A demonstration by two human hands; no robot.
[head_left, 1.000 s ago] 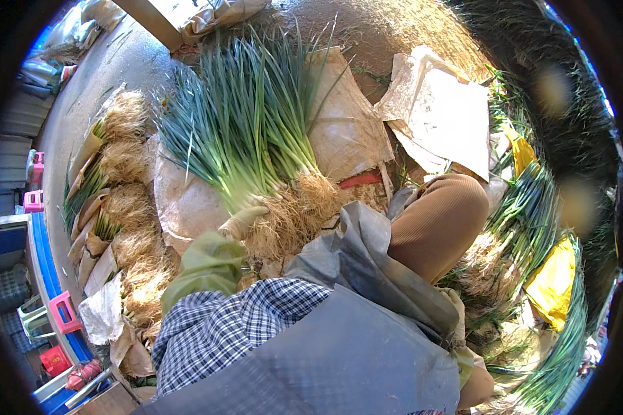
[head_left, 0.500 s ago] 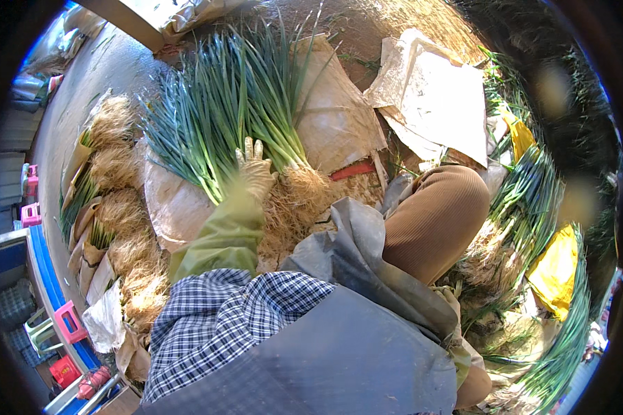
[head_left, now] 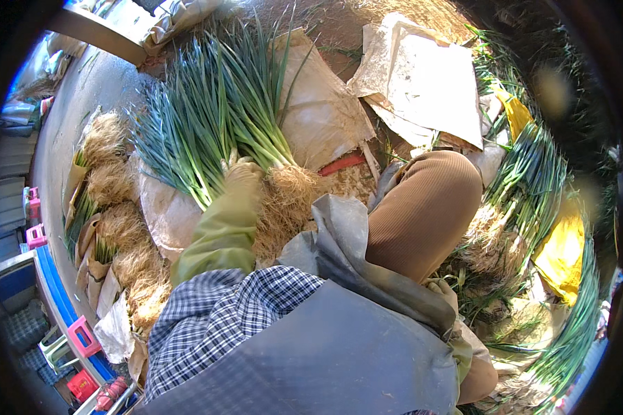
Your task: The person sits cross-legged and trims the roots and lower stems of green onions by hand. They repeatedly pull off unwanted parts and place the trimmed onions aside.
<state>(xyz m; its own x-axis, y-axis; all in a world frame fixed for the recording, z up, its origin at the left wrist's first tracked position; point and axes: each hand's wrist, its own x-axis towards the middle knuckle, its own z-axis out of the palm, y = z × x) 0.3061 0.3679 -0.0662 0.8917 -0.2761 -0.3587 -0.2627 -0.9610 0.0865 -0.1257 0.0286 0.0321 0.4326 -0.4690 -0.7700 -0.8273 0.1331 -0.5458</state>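
Observation:
A thick bunch of green onions [head_left: 187, 117] lies before me, dark leaves fanned away and pale stalks toward me. Its tangled tan roots [head_left: 287, 197] spill out at the near end. My left hand [head_left: 242, 174], gloved below a green sleeve, rests among the stalks just left of the roots. Its fingers look curled round some of them, though they are slightly blurred. At the right, past my bent brown-trousered knee [head_left: 426, 214], part of my gloved right hand [head_left: 444, 294] shows by the grey apron [head_left: 367, 346]. The fingers there are mostly hidden.
Rooted bundles wrapped in brown paper [head_left: 121, 228] line the left. Worn pale sheets [head_left: 422, 83] lie ahead on the right. More green onions [head_left: 526, 173] and a yellow bag [head_left: 561, 256] are at the right. Pink stools [head_left: 83, 337] stand at the far left.
The whole view has shifted slightly. My left hand's fingers, stretched out over the stalks before, now look bent in among them. The right hand stays beside the knee.

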